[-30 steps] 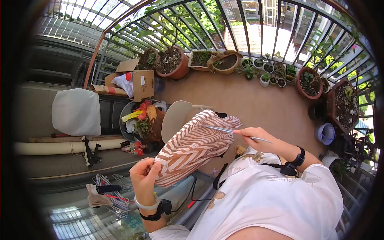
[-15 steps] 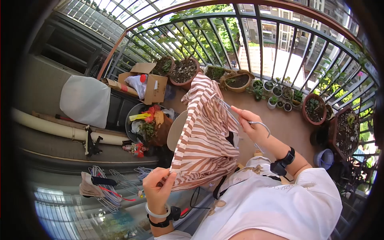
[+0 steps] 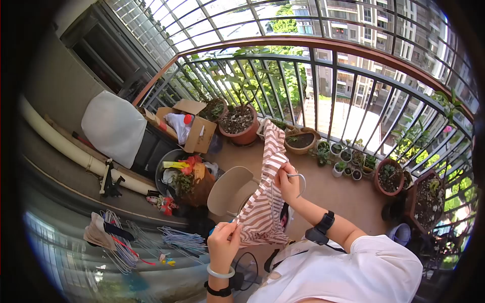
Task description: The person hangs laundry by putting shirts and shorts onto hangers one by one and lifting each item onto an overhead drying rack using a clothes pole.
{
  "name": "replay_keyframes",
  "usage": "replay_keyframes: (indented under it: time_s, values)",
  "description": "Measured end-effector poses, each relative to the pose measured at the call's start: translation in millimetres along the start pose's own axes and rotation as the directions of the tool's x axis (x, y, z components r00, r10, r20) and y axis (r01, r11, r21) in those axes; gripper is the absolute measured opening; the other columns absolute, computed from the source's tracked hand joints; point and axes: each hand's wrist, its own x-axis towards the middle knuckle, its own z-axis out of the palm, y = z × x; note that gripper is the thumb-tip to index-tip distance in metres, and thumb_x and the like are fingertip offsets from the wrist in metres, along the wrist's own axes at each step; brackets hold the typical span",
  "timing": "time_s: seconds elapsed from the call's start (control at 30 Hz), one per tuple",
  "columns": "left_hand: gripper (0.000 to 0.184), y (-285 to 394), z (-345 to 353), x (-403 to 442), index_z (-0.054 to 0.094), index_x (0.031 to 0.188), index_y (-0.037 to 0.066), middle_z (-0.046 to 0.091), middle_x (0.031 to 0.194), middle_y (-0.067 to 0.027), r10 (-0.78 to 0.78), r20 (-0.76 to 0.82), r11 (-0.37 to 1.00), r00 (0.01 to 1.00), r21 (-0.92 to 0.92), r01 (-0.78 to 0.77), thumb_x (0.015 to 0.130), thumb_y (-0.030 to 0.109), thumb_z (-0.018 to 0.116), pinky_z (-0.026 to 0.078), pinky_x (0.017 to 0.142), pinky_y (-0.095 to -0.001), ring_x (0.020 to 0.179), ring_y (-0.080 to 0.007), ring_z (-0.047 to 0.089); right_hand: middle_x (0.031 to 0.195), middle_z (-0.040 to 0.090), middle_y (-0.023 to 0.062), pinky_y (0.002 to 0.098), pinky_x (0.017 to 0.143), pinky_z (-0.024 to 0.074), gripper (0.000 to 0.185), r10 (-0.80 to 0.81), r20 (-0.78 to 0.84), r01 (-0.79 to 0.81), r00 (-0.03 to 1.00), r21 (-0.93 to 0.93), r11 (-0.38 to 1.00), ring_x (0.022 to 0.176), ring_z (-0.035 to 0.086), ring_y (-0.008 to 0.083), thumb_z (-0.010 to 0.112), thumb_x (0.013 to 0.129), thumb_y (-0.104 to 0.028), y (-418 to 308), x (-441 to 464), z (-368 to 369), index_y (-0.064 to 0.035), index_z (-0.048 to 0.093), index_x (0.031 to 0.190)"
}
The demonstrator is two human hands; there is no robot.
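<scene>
Head view: striped cloth (image 3: 261, 203) lies pinched between left fingers (image 3: 231, 230).

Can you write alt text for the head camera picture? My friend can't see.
A left hand pinches a brown-and-white striped cloth while the right hand grips a hanger beside it. Beyond, potted plants line a balcony railing.

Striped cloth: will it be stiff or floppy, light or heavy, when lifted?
The striped cloth is probably floppy: it drapes in loose folds beside the left hand. Its many creases suggest thin fabric, so it is likely light for its size.
</scene>
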Motion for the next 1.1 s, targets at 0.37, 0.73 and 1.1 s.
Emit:
replay_keyframes:
  time_s: [0.37,0.73,1.1]
  values:
    - [0.016,-10.8,-8.9,22.6,0.057,0.089,0.005,0.06,0.073,-0.0122,-0.158,-0.222,0.987,0.962,0.0,0.162,0.079,0.013,0.065,0.045,0.051,-0.0324,0.058,-0.026,0.058,0.076,0.043,-0.0014,0.0183,0.054,0.0303,0.02,-0.383,0.085,0.336,0.92,0.334,0.881,0.061,0.037,0.0065,0.041,0.075,0.009,-92.7,20.4,123.7,-0.0098,0.038,0.082]
    - [0.017,-20.8,11.9,42.6,0.056,0.089,0.001,0.054,0.064,-0.0071,-0.309,-0.164,0.923,0.937,-0.289,0.254,0.077,0.01,0.066,0.039,0.049,-0.0257,0.053,-0.0101,0.049,0.096,0.047,0.0036,0.0275,0.078,0.0383,0.018,-0.323,-0.142,0.348,0.936,0.528,0.775,0.086,0.047,0.0122,0.047,0.084,-0.005,-45.9,36.2,130.5,-0.0048,0.045,0.102]
    - [0.025,-2.4,49.7,57.0,0.049,0.102,0.001,0.054,0.088,-0.0019,-0.377,-0.426,0.653,0.823,-0.752,-0.09,0.08,0.0,0.062,0.042,0.063,-0.0196,0.072,-0.0061,0.051,0.087,0.048,0.0007,0.0249,0.072,0.035,0.021,-0.284,-0.032,0.247,0.958,0.591,0.768,0.074,0.043,0.011,0.048,0.084,-0.005,-70.7,29.3,139.9,-0.0087,0.045,0.105]
